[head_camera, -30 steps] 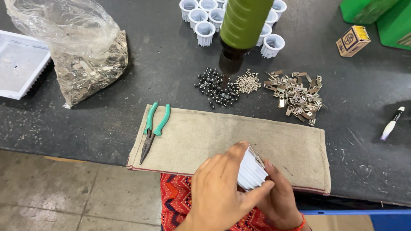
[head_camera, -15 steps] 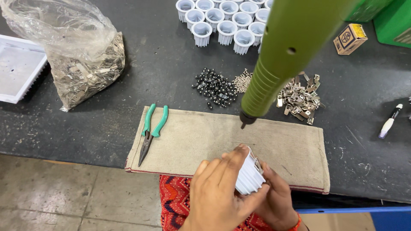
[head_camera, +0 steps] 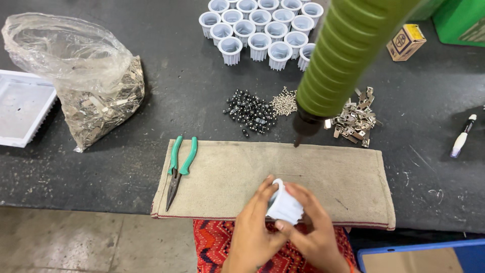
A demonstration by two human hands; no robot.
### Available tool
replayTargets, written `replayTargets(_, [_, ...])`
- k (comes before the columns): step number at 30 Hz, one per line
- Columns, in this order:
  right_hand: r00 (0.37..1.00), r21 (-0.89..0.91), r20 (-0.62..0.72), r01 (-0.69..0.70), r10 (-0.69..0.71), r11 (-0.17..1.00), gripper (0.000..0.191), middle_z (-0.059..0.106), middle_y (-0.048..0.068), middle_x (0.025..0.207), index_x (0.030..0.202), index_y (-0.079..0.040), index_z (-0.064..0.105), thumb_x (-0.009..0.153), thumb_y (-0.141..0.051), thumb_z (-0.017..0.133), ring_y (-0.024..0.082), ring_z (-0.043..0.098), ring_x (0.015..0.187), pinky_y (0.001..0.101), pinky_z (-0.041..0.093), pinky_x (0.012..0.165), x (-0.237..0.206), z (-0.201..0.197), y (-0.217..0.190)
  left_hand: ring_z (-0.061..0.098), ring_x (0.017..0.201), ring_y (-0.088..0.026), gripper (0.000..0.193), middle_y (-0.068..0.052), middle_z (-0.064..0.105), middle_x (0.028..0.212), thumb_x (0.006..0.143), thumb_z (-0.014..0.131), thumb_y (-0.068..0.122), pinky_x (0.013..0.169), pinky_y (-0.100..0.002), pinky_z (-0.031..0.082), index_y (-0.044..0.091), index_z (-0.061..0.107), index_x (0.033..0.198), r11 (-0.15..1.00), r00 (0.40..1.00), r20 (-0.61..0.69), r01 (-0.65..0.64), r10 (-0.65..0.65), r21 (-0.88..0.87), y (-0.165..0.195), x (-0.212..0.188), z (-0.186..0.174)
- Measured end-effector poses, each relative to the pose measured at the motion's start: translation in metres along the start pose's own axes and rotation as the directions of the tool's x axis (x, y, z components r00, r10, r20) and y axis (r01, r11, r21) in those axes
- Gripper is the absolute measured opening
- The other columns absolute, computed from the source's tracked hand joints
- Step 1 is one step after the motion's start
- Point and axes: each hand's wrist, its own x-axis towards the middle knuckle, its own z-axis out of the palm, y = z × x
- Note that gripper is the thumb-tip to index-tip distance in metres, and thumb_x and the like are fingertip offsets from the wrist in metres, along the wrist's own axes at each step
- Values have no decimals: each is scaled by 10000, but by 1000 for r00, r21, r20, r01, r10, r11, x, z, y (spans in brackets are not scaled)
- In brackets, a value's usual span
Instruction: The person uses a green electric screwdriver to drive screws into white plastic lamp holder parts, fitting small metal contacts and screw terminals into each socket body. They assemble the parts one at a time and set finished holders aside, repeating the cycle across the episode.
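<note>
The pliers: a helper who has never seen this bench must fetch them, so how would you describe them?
Find the beige cloth mat lying along the near edge of the dark workbench. On its left end lie the green-handled, needle-nosed metal pliers, tips pointing toward the bench edge. They are the only hand tool on the mat, left of the hands holding a white ribbed cup.

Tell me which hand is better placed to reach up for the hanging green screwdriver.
Probably the right hand. The green screwdriver hangs above and to the right of the white cup that both hands hold, while the left hand sits farther off, on the pliers side.
</note>
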Motion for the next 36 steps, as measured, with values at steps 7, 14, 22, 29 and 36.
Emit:
replayTargets(7, [870,-345,18,469,-493,813,511,583,188,1434,1286,-74,640,803,-62,809,356,615,1308,414,534,1063,17,5,-1,607,1311,-422,992,-200,584,1469,657,771,2,1058,-431,524,62,348,1552,995,995,71,76,-71,-65,-22,13,7])
replayTargets(14, [921,-307,121,388,-369,869,405,613,143,1439,1222,-72,701,828,-26,780,303,681,1229,381,566,988,64,2,19,548,1383,-436,931,-231,500,1551,710,763,-4,1102,-456,500,58,364,1549,984,984,-37,-171,173,49,-56,51,12])
replayTargets(22, [980,-378,111,196,-166,905,213,790,82,1089,1114,-69,764,913,-72,697,172,756,983,304,594,873,141,-41,45,598,1313,-392,881,-189,562,1525,680,810,66,1075,-439,495,86,467,1491,979,990,-24,-134,139,157,-87,69,16])
replayTargets(29, [986,-670,-162,-79,-41,738,179,778,92,960,1135,-78,790,979,-114,710,218,682,765,344,539,700,220,-89,49,659,1162,-370,884,-194,666,1290,740,868,251,992,-428,520,57,450,1495,996,996,0,92,-92,15,-100,74,19])
replayTargets(36, [939,-850,147,281,-312,446,192,748,110,1058,1061,-57,760,878,-114,751,301,706,923,416,559,822,273,-94,41,685,1189,-387,840,-234,652,1372,752,864,219,992,-412,543,28,483,1476,1000,996,-86,3,-3,4,-102,74,29])
